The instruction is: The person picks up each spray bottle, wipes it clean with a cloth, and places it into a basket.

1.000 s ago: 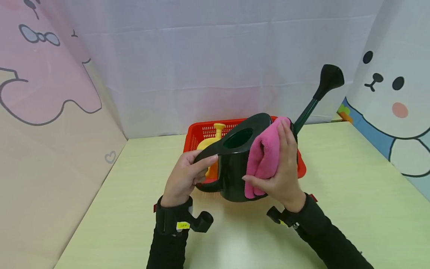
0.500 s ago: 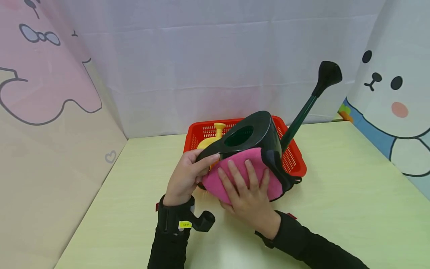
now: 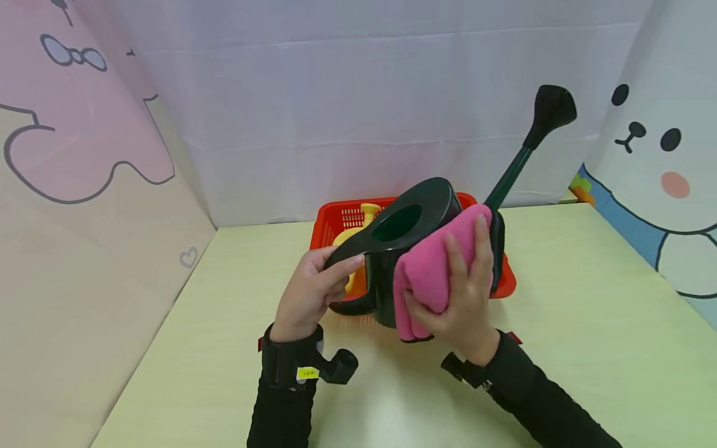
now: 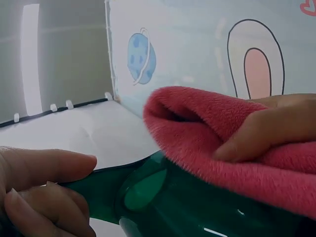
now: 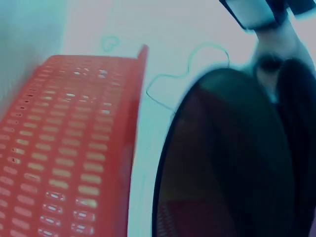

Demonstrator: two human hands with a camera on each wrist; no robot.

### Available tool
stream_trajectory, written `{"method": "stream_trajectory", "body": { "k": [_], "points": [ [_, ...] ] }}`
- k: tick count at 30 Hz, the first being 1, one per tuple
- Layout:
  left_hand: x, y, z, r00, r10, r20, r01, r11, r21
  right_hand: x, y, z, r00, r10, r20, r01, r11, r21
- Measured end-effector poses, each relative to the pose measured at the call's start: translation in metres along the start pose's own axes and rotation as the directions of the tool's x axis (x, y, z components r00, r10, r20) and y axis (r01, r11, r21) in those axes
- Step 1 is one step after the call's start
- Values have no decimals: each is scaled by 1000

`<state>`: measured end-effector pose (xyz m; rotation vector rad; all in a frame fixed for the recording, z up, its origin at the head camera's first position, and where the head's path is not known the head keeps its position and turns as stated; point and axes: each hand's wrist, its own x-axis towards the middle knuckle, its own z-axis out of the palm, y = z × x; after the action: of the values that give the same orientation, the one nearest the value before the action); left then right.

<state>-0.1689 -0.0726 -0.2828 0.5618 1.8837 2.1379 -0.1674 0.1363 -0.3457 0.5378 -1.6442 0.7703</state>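
Observation:
A dark green watering can is held tilted over the table, its long spout and black rose reaching up to the right. My left hand grips its handle at the left end. Against the can's right side my right hand holds a folded pink cloth, fingers spread up over it and thumb on the near fold. In the left wrist view the thumb digs into the pink cloth above the can's shiny body. The right wrist view shows the can's dark oval underside.
Behind the can, a red plastic basket stands on the pale table, partly hidden. A yellow object with a knob is inside it. White curtain hangs at the back, with cartoon-printed panels on both sides.
My right hand has wiped the cloth from the can's right side across to the lower front near the handle, then back to the right side. The left hand keeps its grip; the can tilts slightly.

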Motion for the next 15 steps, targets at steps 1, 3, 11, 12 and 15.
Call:
{"method": "stream_trajectory", "body": {
  "k": [1, 3, 11, 12, 15],
  "points": [
    [-1, 0, -1, 1000, 7, -2, -7, 1000, -1, 3, 4, -3, 998, 62, 15, -62, 996, 70],
    [-2, 0, -2, 1000, 17, -2, -17, 1000, -3, 8, 12, -8, 985, 163, 58, -172, 965, 200],
    [-2, -1, -2, 1000, 2, -27, -2, 1000, -8, 15, 28, -18, 937, 259, 233, -318, 911, 264],
    [-2, -1, -2, 999, -1, -33, 0, 1000, -9, 15, 28, -19, 930, 265, 256, -328, 912, 245],
    [-1, 0, -2, 999, -1, -42, 0, 1000, -11, 13, 25, -19, 915, 271, 298, -340, 917, 209]
  ]
}}
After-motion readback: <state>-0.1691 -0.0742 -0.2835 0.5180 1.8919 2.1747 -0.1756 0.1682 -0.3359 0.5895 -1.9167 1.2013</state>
